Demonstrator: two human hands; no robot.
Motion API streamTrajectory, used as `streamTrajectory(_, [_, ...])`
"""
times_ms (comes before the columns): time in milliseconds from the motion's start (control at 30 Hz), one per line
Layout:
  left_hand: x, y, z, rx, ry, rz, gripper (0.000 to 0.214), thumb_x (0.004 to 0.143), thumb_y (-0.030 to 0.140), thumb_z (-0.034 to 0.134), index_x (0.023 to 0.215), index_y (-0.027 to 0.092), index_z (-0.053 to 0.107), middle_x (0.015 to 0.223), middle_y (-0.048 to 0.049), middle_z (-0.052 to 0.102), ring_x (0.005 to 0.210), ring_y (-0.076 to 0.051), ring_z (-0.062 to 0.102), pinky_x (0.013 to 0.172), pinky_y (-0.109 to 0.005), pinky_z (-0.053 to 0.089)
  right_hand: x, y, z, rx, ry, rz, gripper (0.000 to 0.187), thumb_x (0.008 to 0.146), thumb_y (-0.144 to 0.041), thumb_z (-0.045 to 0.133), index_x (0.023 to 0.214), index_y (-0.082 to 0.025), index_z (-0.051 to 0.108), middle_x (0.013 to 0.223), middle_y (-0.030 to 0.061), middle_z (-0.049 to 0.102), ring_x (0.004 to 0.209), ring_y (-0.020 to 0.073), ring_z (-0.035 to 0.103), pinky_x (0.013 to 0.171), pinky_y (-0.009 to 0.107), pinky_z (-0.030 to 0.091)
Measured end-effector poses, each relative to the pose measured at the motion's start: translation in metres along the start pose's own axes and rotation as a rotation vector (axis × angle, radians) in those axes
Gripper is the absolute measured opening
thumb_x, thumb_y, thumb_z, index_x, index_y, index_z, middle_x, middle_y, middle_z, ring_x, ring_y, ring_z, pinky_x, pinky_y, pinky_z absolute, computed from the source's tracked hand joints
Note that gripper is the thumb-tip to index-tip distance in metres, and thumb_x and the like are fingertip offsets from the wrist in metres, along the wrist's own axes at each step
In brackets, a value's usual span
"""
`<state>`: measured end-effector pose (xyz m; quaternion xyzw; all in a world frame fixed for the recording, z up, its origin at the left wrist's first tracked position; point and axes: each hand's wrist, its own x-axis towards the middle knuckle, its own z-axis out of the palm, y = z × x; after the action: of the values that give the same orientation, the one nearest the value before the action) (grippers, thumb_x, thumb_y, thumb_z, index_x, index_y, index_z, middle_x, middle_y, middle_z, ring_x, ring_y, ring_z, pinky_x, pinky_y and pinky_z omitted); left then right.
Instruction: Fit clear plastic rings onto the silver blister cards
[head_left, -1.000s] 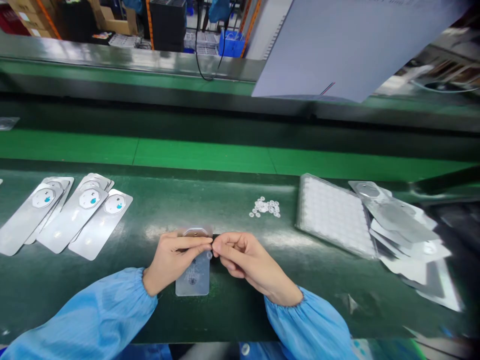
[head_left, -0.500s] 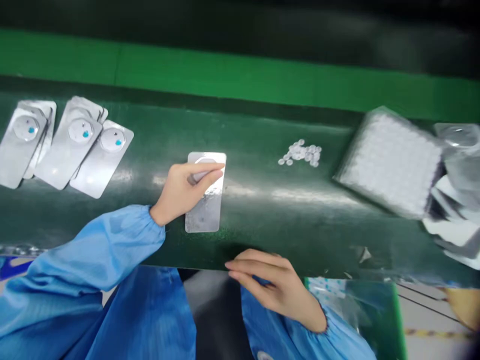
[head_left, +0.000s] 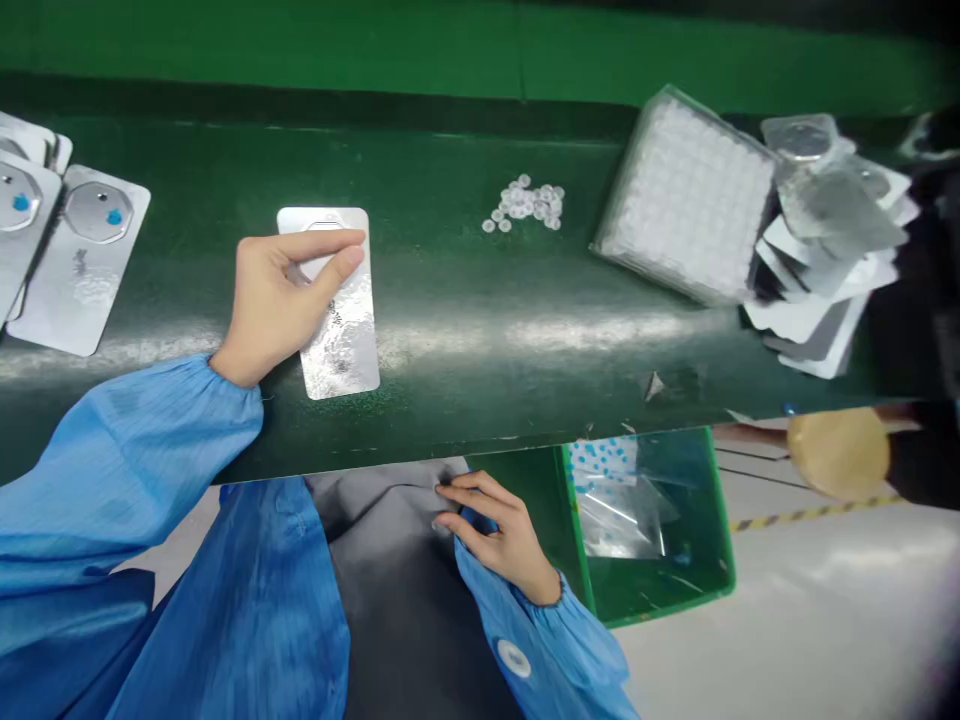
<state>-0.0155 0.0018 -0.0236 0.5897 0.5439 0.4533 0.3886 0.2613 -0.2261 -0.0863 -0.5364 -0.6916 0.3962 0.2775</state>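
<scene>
My left hand is over a silver rectangular card lying on the green work surface. Its thumb and forefinger come together in a pinch at the card's upper right. Whatever sits between the fingertips is too small to make out. Part of a rounded outline on the card shows behind the fingers, with dark print below. My right hand is below the bench edge, over grey cloth, with its thumb and fingers apart and nothing in it. Small clear round pieces lie in a loose heap right of the card.
At left are overlapping silver cards with blue-dotted discs. A clear-wrapped block of white pieces stands at right, beside a heap of loose cards. Below the bench edge, a green bin holds clear plastic bags and a blue-spotted sheet.
The view has shifted, so the bench items appear farther left and higher. My left hand stays at the card. My right hand has drawn back from the bench edge toward my lap.
</scene>
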Motion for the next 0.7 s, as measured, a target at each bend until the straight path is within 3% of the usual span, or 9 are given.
streamTrajectory(167, [0.0, 0.0, -0.002, 0.035, 0.011, 0.011, 0.021, 0.085, 0.043, 0.08, 0.1, 0.028, 0.082, 0.108, -0.0014, 0.08, 0.115, -0.028, 0.072, 0.102, -0.044, 0.06, 0.006, -0.017, -0.013, -0.067, -0.319, -0.038, 0.027, 0.098, -0.031, 0.069, 0.123, -0.022, 0.074, 0.112, 0.0098, 0.075, 0.1, 0.0227, 0.074, 0.092, 0.032, 0.061])
streamTrajectory(333, [0.0, 0.0, 0.0, 0.058, 0.001, 0.013, 0.022, 0.085, 0.042, 0.08, 0.101, 0.027, 0.081, 0.108, -0.0017, 0.08, 0.114, -0.027, 0.072, 0.1, -0.044, 0.061, 0.018, -0.021, -0.016, -0.15, -0.522, -0.112, 0.029, 0.1, -0.02, 0.062, 0.128, -0.025, 0.071, 0.114, 0.0076, 0.073, 0.099, 0.0206, 0.074, 0.085, 0.029, 0.062])
streamTrajectory(500, [0.0, 0.002, 0.0, 0.085, -0.025, -0.022, 0.023, 0.089, 0.042, 0.077, 0.104, 0.025, 0.079, 0.108, 0.0012, 0.08, 0.115, -0.025, 0.072, 0.101, -0.042, 0.06, 0.021, -0.015, -0.005, -0.226, -0.584, -0.132, 0.028, 0.105, -0.03, 0.057, 0.127, -0.022, 0.072, 0.114, 0.0086, 0.075, 0.094, 0.0223, 0.075, 0.084, 0.033, 0.063])
streamTrajectory(700, [-0.002, 0.006, -0.001, 0.106, -0.01, 0.008, 0.017, 0.089, 0.032, 0.077, 0.103, 0.024, 0.082, 0.106, -0.0021, 0.081, 0.109, -0.026, 0.074, 0.103, -0.04, 0.059, 0.026, -0.013, -0.002, -0.164, -0.561, -0.05, 0.032, 0.108, -0.025, 0.045, 0.117, -0.018, 0.075, 0.108, 0.0112, 0.076, 0.096, 0.0242, 0.074, 0.088, 0.037, 0.061])
